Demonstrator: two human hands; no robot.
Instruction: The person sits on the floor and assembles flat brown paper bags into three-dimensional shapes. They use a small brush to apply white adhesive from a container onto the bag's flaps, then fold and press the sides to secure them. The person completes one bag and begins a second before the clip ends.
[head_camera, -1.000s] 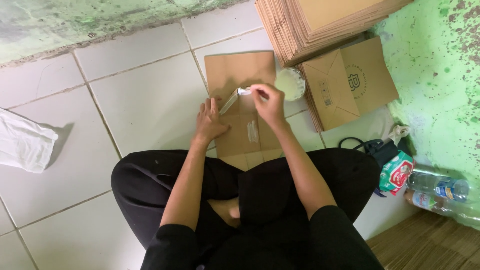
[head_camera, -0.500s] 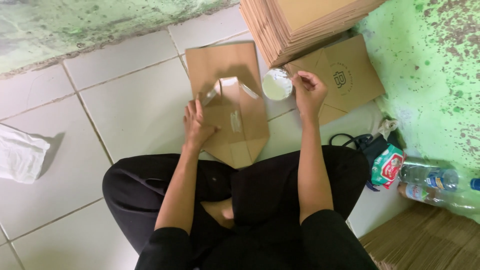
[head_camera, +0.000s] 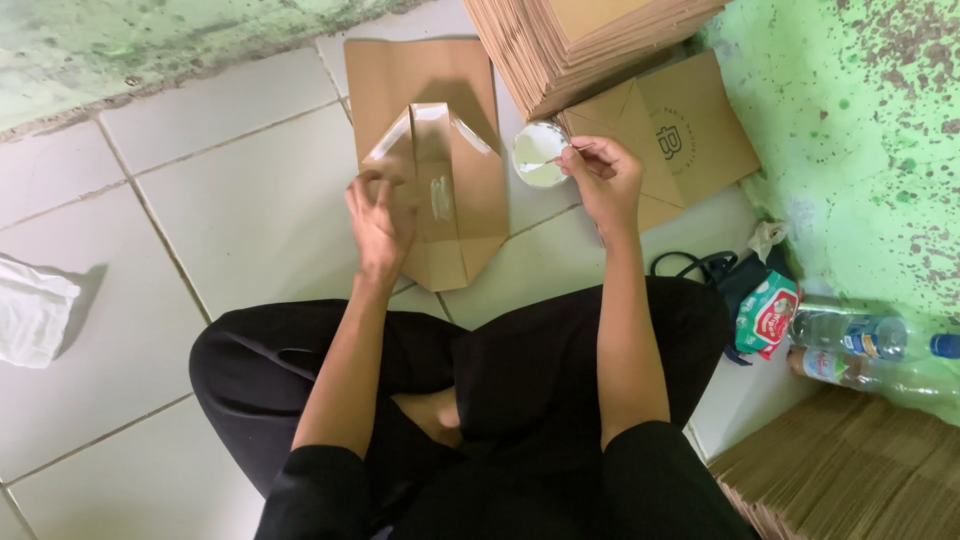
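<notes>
Paper bag (head_camera: 450, 200) under left hand (head_camera: 378, 222) fingers.

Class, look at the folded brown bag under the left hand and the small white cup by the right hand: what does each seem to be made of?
Folded brown bag: matte brown kraft paper, judging by sharp creases and a dull surface; a pale streak looks like glue. Small white cup: probably smooth plastic, round and slightly glossy, though this is uncertain. The left hand rests on the bag; the right hand dips a thin stick into the cup.

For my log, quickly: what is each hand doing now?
Left hand: open, resting on the brown paper bag.
Right hand: closed on a thin stick at the white cup.
</notes>
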